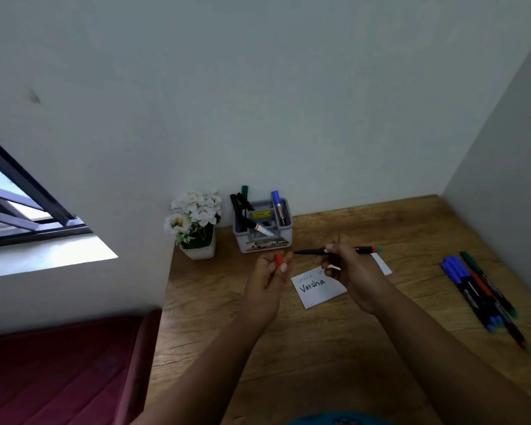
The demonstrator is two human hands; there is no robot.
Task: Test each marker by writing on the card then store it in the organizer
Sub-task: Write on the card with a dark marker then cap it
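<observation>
My right hand (351,271) grips a thin black marker (311,251) held level above the desk, its tip pointing left and its red and green end sticking out to the right. My left hand (270,271) pinches the marker's red cap (279,261), a short way left of the tip. Below my hands lies the white card (318,291) with a word written on it in black and fainter writing above. The grey organizer (262,223) stands at the back by the wall, holding black, green and blue markers.
Several blue, red and green markers (485,294) lie in a bunch at the desk's right side. A pot of white flowers (195,225) stands left of the organizer. A second white paper strip (382,263) lies right of my right hand. The desk's left edge borders a red seat (59,369).
</observation>
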